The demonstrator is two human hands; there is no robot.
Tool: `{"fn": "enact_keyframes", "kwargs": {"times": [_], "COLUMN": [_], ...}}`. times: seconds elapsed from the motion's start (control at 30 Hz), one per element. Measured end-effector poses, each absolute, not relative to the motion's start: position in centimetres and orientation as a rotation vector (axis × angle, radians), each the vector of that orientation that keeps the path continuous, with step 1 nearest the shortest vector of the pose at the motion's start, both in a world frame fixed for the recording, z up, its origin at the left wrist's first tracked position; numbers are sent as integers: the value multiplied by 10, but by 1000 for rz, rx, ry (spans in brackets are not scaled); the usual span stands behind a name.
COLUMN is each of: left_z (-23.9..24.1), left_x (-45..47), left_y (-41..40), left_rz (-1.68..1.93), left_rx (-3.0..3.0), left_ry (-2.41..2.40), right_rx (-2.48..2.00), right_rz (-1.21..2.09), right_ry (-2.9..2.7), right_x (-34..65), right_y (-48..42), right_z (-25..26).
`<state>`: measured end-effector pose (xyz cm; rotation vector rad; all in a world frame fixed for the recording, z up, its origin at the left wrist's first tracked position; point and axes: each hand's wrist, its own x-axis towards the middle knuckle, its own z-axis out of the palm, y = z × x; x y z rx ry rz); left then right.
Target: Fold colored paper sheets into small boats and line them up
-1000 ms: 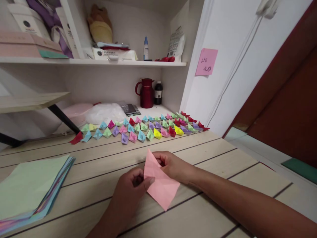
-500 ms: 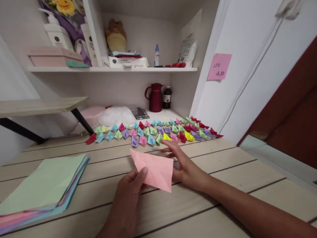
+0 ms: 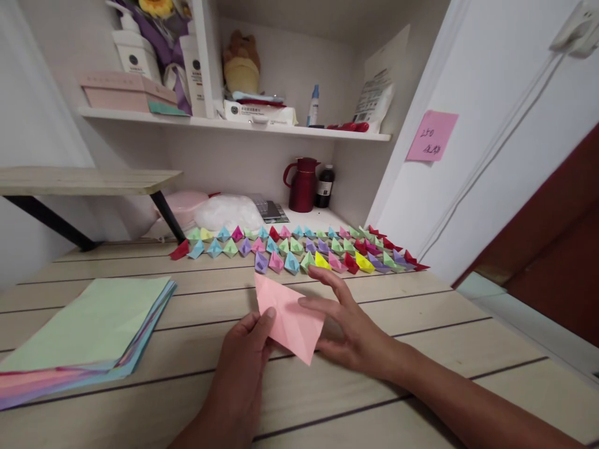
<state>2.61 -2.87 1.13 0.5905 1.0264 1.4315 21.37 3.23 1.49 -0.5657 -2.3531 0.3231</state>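
A folded pink sheet of paper is held just above the wooden table. My left hand pinches its lower left edge between thumb and fingers. My right hand is at the sheet's right side with the fingers stretched out, the fingertips touching the paper's right edge. Behind the paper, rows of several small folded paper boats in many colours stand on the table.
A stack of coloured paper sheets, green on top, lies at the left. A red jug and a dark bottle stand in the alcove under a cluttered shelf. A raised wooden board juts in from the left. A pink note sticks to the wall.
The pink sheet was folded smaller and turned. My right hand let go of its pinch and opened out against the paper's right edge. The camera view shifted left and up.
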Motion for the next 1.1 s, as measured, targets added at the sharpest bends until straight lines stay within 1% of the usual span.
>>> {"fn": "enact_keyframes", "kwargs": {"times": [0.13, 0.27, 0.5, 0.63, 0.7, 0.77, 0.93, 1.1], "left_z": [11, 11, -2, -6, -7, -7, -6, -3], "left_x": [27, 30, 30, 27, 26, 27, 32, 33], "left_y": [-29, -27, -21, -18, -16, -16, -18, -19], "left_rz": [1438, 1421, 1376, 1294, 1238, 1223, 1314, 1379], "left_rx": [558, 552, 710, 806, 853, 889, 961, 973], "left_ry": [1007, 1021, 1132, 1100, 1092, 1099, 1185, 1377], "right_rx": [-521, -535, -701, -771, -827, -879, -896, -886], "right_rz": [243, 312, 763, 1053, 1122, 1096, 1030, 987], "right_ry": [-2381, -2262, -2016, -1817, -1772, -1768, -1774, -1778], "right_x": [206, 201, 204, 202, 202, 202, 201, 199], "right_y": [28, 28, 36, 39, 39, 39, 38, 34], "right_z": [13, 12, 12, 10, 9, 7, 8, 13]}}
